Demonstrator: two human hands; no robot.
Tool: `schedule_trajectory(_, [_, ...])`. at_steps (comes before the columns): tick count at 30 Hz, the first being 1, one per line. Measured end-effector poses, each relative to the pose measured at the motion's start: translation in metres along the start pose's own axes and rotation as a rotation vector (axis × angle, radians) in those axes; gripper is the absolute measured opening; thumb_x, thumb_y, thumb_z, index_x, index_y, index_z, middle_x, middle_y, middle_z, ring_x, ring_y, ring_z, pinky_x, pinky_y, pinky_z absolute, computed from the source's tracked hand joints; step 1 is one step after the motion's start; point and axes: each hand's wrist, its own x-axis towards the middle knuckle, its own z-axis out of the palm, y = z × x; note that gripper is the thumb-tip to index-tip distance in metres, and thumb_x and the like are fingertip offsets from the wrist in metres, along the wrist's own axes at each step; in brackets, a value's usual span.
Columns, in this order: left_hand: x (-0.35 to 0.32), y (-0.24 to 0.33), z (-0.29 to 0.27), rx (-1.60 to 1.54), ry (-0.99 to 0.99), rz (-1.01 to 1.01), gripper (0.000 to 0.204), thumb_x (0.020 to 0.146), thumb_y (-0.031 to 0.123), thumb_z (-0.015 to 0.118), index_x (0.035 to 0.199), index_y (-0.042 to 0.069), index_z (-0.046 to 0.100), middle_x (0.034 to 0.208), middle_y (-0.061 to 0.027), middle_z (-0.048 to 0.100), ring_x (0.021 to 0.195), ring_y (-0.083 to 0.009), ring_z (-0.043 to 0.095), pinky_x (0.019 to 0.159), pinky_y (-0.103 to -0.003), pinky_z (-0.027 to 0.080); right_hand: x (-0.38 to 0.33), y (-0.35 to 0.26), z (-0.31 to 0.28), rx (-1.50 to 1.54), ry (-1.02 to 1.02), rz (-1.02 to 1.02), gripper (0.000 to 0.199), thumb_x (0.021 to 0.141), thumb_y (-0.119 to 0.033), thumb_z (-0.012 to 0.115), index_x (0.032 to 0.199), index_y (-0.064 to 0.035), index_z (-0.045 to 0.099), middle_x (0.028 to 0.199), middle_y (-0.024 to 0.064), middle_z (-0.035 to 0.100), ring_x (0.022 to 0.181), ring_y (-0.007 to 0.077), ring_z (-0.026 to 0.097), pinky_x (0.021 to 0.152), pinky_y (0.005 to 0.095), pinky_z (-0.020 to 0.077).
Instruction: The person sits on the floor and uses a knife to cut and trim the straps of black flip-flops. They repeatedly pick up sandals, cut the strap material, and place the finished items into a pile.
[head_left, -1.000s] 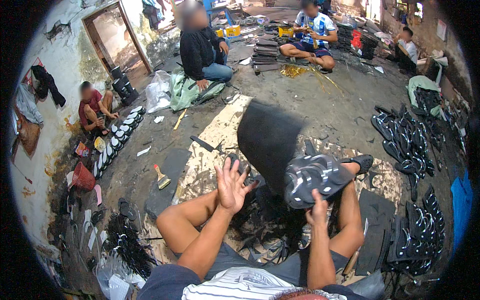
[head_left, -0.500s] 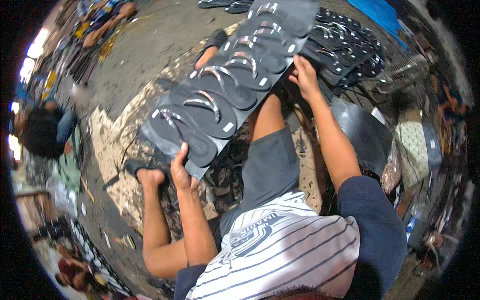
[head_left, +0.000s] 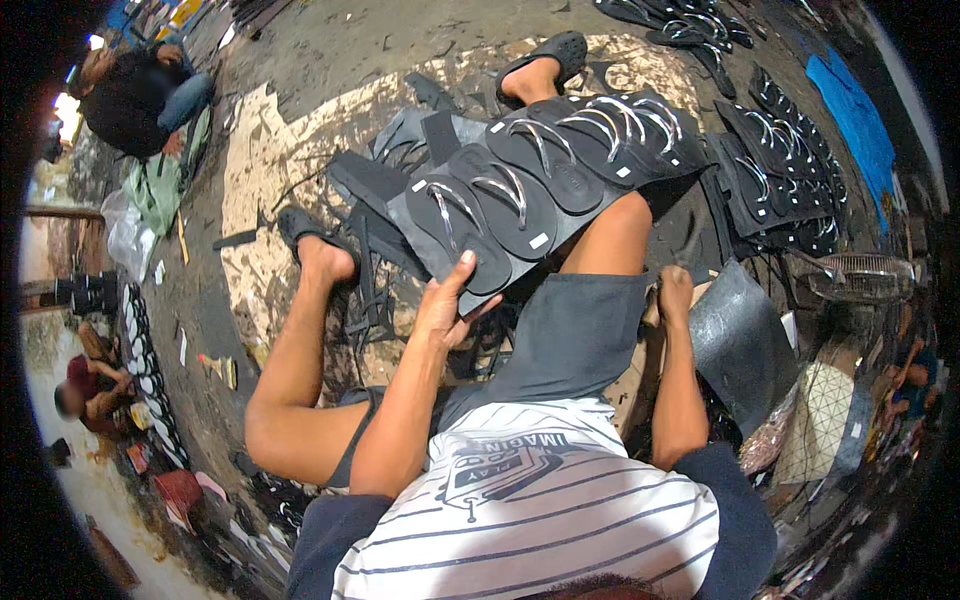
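A long dark grey rubber sheet (head_left: 482, 296) lies tilted across my right knee, with several black thong sandals (head_left: 572, 178) in a row on it. Their straps are shiny and silvery, and each sole carries a small white patch. My left hand (head_left: 447, 308) grips the sheet's near-left corner, thumb on top beside the nearest sandal and fingers underneath. Beside my right thigh, my right hand (head_left: 675, 290) is closed in a fist, apart from the sheet. A tan piece shows below that fist and a thin dark shape above it; what it holds is unclear.
More sandals on sheets (head_left: 775, 165) are stacked at the right, near a blue sheet (head_left: 850, 130) and a wire fan guard (head_left: 860, 277). A curved black sheet (head_left: 745, 340) stands by my right arm. Dark offcuts (head_left: 375, 245) litter the tan mat (head_left: 255, 190). A person (head_left: 140, 100) sits far left.
The sheet of sandals has come down and now rests over my right knee, still in my left hand. My right hand has left its edge, dropped beside my thigh and closed.
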Motion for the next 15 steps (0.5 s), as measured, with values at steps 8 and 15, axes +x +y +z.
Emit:
schedule_trajectory(8, [0.009, -0.013, -0.009, -0.023, 0.042, 0.123, 0.051, 0.088, 0.045, 0.074, 0.119, 0.008, 0.060, 0.103, -0.0050, 0.069, 0.086, -0.0175, 0.068, 0.060, -0.032, 0.058, -0.103, -0.283, -0.085, 0.453, -0.611, -0.074, 0.038, 0.103, -0.026, 0.053, 0.133, -0.0026, 0.047, 0.081, 0.0067, 0.058, 0.063, 0.0110, 0.059, 0.052, 0.0287, 0.0492])
schedule_trajectory(15, [-0.015, 0.014, 0.009, -0.179, -0.066, 0.193, 0.040, 0.094, 0.040, 0.068, 0.121, 0.012, 0.060, 0.105, -0.0013, 0.070, 0.083, -0.0141, 0.069, 0.058, -0.029, 0.056, -0.147, -0.315, -0.053, 0.146, -0.779, -0.398, 0.039, 0.100, -0.031, 0.057, 0.121, 0.0018, 0.052, 0.102, 0.0281, 0.067, 0.095, 0.0476, 0.065, 0.080, 0.0498, 0.0526])
